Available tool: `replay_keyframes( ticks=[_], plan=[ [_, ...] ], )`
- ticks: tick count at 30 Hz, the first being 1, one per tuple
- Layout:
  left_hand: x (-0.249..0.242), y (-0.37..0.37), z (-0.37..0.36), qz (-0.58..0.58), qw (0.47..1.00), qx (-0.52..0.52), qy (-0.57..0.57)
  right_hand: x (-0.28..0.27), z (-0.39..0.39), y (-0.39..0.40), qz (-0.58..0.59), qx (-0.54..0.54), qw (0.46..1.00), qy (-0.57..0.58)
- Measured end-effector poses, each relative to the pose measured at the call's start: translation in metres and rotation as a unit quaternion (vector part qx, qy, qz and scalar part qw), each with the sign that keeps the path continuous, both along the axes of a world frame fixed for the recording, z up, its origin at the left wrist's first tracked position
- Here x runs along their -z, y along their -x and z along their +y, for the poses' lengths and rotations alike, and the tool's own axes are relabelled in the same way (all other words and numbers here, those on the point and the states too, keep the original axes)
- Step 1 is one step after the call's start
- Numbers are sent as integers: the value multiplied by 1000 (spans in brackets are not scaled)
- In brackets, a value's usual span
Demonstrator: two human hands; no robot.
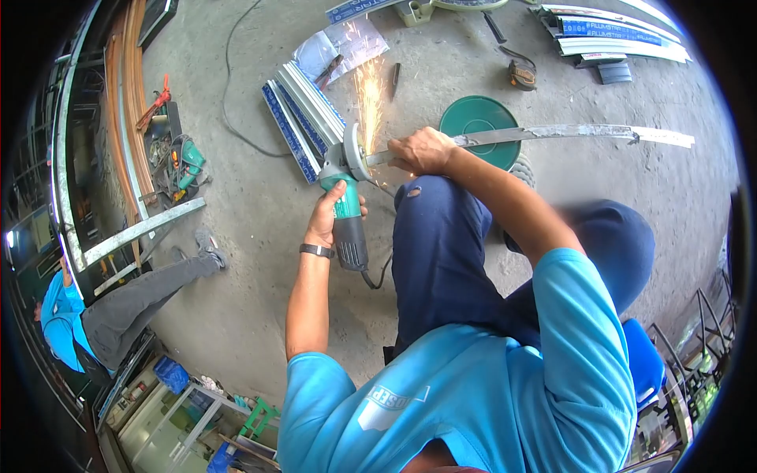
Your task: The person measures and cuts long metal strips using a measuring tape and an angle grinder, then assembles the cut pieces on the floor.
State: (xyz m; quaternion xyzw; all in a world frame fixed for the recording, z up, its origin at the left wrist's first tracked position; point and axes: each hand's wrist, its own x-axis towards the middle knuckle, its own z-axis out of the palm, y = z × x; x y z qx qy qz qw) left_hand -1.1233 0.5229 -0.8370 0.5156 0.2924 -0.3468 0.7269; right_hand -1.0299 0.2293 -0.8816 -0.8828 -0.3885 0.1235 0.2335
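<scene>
My left hand [325, 213], with a dark band at the wrist, is wrapped round the green and black body of an angle grinder [347, 206]. The grinder's disc and guard [356, 151] meet the near end of a long, scuffed metal strip [552, 135]. Bright sparks [368, 94] spray away from that contact. Closed over the strip just right of the disc is my right hand [423, 150], above my bent knee. From there the strip runs off to the right, passing over a round green stool top [477, 118].
Bundled aluminium profiles [311, 98] lie beside the grinder, with more profiles [615, 35] at the upper right. A tape measure [522, 75] rests on the concrete floor. The grinder's cord [378, 277] hangs near my leg. Another person [118, 315] stands at the left by a metal rack [142, 230].
</scene>
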Motion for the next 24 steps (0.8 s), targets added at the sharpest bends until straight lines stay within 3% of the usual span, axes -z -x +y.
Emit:
replay_keyframes(
  ticks=[7,13,15,24],
  plan=[
    [4,7,-2,33,999,-17,-4,-7,1,0,14,10,1000,0],
    [-1,25,6,-50,994,-80,52,-21,-1,-2,53,8,998,33],
    [2,35,4,-33,988,-114,98,-33,2,-8,133,10,988,80],
    [51,47,-39,-56,935,-230,265,-32,8,-21,-1,-3,1000,-27]
  ],
)
